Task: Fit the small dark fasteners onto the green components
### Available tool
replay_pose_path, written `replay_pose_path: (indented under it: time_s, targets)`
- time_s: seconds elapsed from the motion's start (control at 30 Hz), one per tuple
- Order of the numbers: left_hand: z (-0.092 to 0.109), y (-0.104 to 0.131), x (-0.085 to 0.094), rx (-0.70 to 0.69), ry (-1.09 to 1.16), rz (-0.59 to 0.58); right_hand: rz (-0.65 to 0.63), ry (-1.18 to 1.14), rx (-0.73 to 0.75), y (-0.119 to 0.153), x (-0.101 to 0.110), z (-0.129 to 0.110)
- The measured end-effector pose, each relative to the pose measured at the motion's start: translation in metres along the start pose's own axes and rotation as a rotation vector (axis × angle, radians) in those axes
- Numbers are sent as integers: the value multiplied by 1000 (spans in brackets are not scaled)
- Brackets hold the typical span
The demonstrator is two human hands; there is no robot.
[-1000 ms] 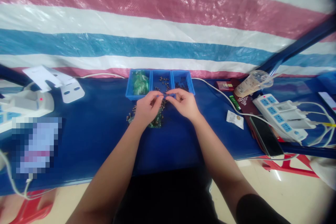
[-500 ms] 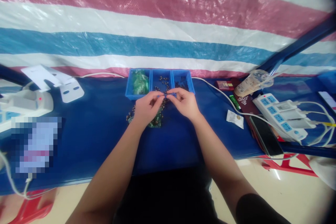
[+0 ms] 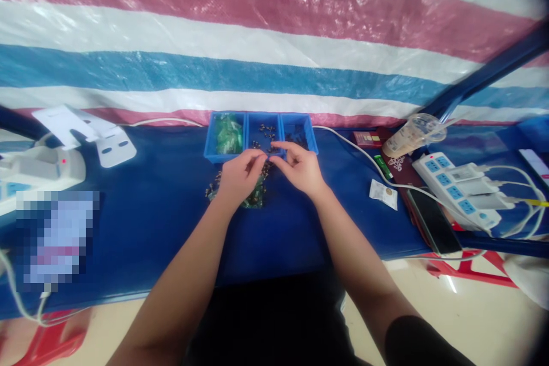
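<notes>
My left hand (image 3: 242,174) is closed in a pinch in front of the blue bins; whatever lies between its fingertips is too small to make out. Facing it, my right hand (image 3: 302,168) has thumb and forefinger parted, with nothing visible between them. Below and behind my left hand is a pile of small dark and brassy parts (image 3: 256,195) on a green plastic bag, partly hidden by that hand. Just beyond, the middle blue bin (image 3: 263,120) holds some small metal parts (image 3: 268,130). Dark small pieces (image 3: 295,134) lie in the right bin, and a green bag (image 3: 229,134) fills the left one.
To the right are a plastic cup (image 3: 412,134), a white power strip (image 3: 457,191), a dark phone (image 3: 433,220), a small white packet (image 3: 383,194) and a white cable (image 3: 355,151). On the left stand a white bracket (image 3: 86,131) and a blurred-out device (image 3: 62,237).
My right thumb and forefinger have parted and moved slightly away from the left fingertips. The left hand keeps its pinch in nearly the same place.
</notes>
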State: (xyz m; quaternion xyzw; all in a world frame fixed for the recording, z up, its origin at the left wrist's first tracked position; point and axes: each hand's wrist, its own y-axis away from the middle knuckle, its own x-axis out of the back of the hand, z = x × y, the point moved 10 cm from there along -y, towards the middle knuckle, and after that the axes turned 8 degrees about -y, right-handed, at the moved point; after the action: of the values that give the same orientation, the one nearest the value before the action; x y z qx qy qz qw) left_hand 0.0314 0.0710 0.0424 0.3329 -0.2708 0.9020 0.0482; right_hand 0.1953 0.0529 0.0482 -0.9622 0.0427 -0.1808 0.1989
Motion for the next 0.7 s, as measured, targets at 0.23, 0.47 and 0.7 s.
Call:
replay_pose_path:
  time_s: [0.23, 0.47, 0.7]
  targets:
    - [-3, 1, -2, 19, 16, -5, 16, 31, 8, 0, 3, -3]
    - [-5, 2, 1, 7, 44, 33, 10, 8, 19, 0, 2, -2]
    - [0, 0, 5, 2, 34, 54, -14, 28, 16, 0, -1, 0]
